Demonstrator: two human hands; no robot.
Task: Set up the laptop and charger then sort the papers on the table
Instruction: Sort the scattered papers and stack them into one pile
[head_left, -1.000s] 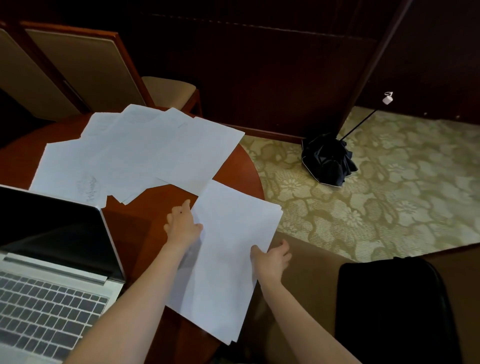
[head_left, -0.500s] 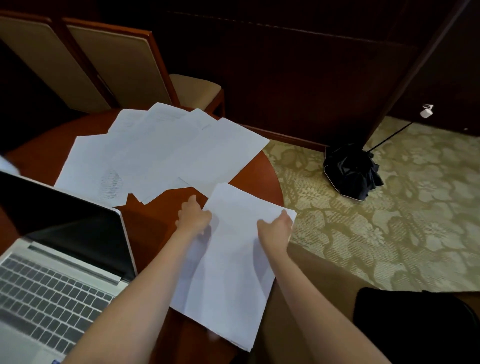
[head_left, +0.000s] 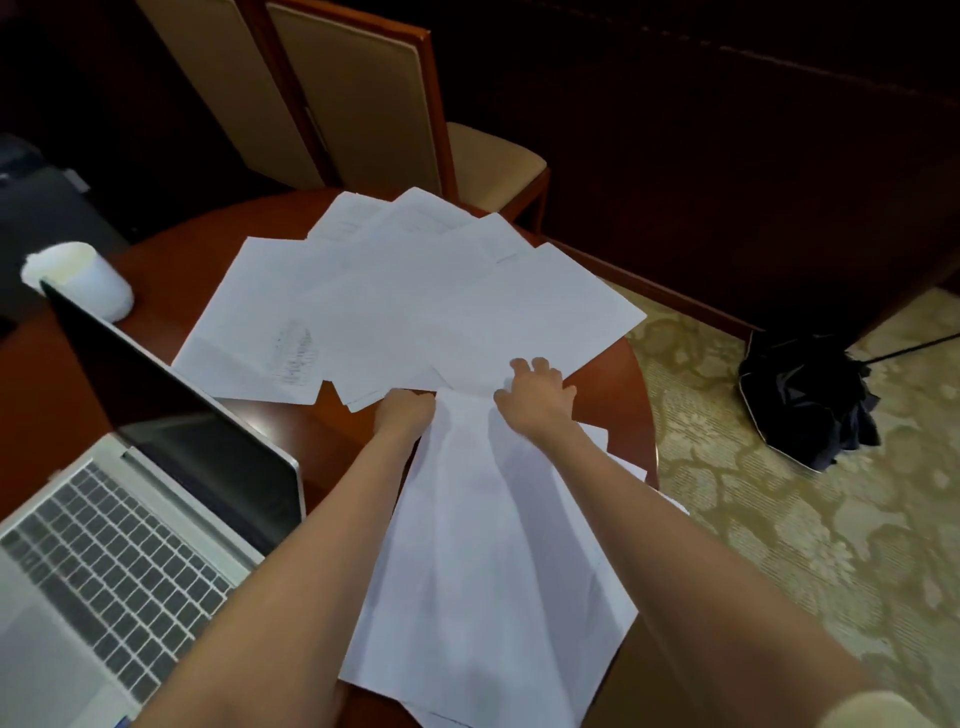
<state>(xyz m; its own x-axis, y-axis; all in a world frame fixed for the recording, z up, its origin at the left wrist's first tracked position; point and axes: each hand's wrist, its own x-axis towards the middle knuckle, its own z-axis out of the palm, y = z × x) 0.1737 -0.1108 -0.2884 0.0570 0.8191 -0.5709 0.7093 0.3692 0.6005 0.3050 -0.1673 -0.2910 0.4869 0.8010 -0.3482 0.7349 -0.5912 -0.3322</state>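
Round wooden table, papers being gathered at its right edge.

Left hand curled closed on the far left corner of the near stack of sheets; right hand spread flat, fingers on the loose fan of papers covering the table's far side. Open laptop at the left edge, screen dark; white cup behind it. Two padded chairs past the far edge. Patterned carpet right of table, with a collapsed black umbrella. Dark wall panelling behind.
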